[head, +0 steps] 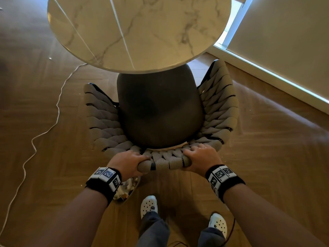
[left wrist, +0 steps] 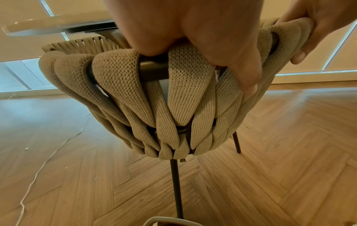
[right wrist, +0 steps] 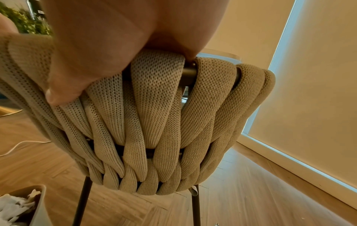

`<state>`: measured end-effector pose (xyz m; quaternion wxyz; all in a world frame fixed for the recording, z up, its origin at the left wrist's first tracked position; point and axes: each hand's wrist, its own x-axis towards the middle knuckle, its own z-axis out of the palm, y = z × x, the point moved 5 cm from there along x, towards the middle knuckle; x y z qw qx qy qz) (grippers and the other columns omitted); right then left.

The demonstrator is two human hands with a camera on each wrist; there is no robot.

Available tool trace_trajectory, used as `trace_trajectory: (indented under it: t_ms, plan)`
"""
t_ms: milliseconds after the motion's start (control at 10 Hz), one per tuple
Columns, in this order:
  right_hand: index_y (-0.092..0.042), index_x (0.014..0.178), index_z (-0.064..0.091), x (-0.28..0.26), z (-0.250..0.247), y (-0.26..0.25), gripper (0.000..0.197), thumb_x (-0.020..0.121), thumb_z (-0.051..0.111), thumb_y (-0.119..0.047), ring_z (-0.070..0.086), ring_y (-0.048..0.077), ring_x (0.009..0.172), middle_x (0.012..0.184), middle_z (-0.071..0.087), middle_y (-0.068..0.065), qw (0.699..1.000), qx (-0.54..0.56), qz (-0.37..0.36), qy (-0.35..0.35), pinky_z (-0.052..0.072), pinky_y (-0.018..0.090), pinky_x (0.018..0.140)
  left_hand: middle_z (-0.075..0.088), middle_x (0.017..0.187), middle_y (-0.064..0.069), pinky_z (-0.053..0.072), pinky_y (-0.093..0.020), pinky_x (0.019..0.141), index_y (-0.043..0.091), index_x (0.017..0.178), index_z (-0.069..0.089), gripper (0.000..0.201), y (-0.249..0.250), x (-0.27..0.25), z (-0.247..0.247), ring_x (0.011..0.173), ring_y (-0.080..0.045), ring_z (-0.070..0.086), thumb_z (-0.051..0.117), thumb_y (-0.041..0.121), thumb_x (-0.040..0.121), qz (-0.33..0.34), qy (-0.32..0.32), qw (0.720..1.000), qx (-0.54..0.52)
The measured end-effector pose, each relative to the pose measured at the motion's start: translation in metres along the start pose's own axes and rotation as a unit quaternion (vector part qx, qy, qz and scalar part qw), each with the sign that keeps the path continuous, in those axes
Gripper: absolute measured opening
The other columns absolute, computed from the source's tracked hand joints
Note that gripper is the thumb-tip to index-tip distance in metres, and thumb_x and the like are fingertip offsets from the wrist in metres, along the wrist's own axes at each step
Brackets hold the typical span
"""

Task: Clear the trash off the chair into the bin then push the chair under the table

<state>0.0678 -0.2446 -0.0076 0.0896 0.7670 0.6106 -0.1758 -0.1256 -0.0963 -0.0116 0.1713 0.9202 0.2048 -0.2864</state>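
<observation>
A chair (head: 158,111) with a dark seat and a woven beige backrest (head: 163,162) stands in front of me, its front under the round marble table (head: 138,31). My left hand (head: 129,162) grips the top rail of the backrest on the left; my right hand (head: 201,157) grips it on the right. In the left wrist view my left hand (left wrist: 193,38) curls over the woven backrest (left wrist: 164,99). The right wrist view shows my right hand (right wrist: 100,50) wrapped round the backrest (right wrist: 154,122). The seat holds nothing. The bin (head: 126,190), filled with crumpled paper, stands under my left wrist.
A white cable (head: 57,107) snakes over the wooden floor on the left. A wall with a bright window strip (head: 277,75) runs along the right. My feet in white clogs (head: 149,205) stand behind the chair. Thin dark chair legs (left wrist: 176,191) reach the floor.
</observation>
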Motion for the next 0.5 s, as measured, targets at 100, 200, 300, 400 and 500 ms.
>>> trace_trajectory:
  t_ms: [100, 200, 300, 400, 500]
  plan:
    - [-0.030, 0.120, 0.060, 0.001, 0.002, 0.000, 0.066, 0.074, 0.052, -0.076, 0.065, 0.026, 0.098, 0.105, 0.071, 0.002, 1.000, 0.001, -0.001, -0.006, 0.050, 0.043, 0.089, 0.061, 0.123, 0.010, 0.051, -0.031, 0.085, 0.045, 0.139, 0.041, 0.055, 0.000, 0.000, 0.001, 0.106, -0.011, 0.057, 0.055, 0.059, 0.088, 0.004, 0.003, 1.000, -0.004]
    - [-0.030, 0.120, 0.059, 0.000, -0.001, -0.001, 0.065, 0.073, 0.054, -0.075, 0.064, 0.025, 0.101, 0.109, 0.069, 0.001, 1.000, 0.001, 0.005, -0.007, 0.048, 0.043, 0.091, 0.061, 0.122, 0.010, 0.050, -0.031, 0.085, 0.045, 0.138, 0.043, 0.055, 0.001, -0.001, -0.002, 0.104, -0.012, 0.057, 0.057, 0.058, 0.087, 0.005, -0.002, 1.000, -0.009]
    - [-0.030, 0.122, 0.057, -0.009, 0.001, -0.004, 0.068, 0.072, 0.050, -0.075, 0.059, 0.025, 0.106, 0.116, 0.065, 0.001, 1.000, 0.010, 0.024, -0.001, 0.045, 0.044, 0.096, 0.060, 0.121, 0.008, 0.048, -0.030, 0.085, 0.043, 0.138, 0.044, 0.056, 0.002, -0.002, 0.000, 0.103, -0.012, 0.056, 0.060, 0.058, 0.086, 0.012, -0.028, 0.999, -0.035]
    - [-0.028, 0.127, 0.056, -0.030, -0.014, -0.008, 0.065, 0.076, 0.050, -0.068, 0.054, 0.025, 0.118, 0.129, 0.058, 0.003, 0.994, 0.065, 0.069, 0.061, 0.041, 0.045, 0.103, 0.056, 0.125, 0.006, 0.046, -0.031, 0.090, 0.040, 0.138, 0.043, 0.060, 0.004, -0.008, -0.009, 0.107, -0.012, 0.053, 0.062, 0.060, 0.084, 0.025, -0.043, 0.997, -0.065]
    - [-0.022, 0.125, 0.058, -0.089, -0.014, -0.010, 0.052, 0.084, 0.058, -0.053, 0.059, 0.022, 0.111, 0.129, 0.057, 0.006, 0.971, 0.140, 0.131, 0.143, 0.051, 0.033, 0.091, 0.051, 0.125, 0.009, 0.045, -0.030, 0.092, 0.040, 0.137, 0.042, 0.064, -0.004, -0.024, -0.016, 0.108, -0.009, 0.050, 0.054, 0.071, 0.082, 0.022, -0.035, 0.994, -0.100]
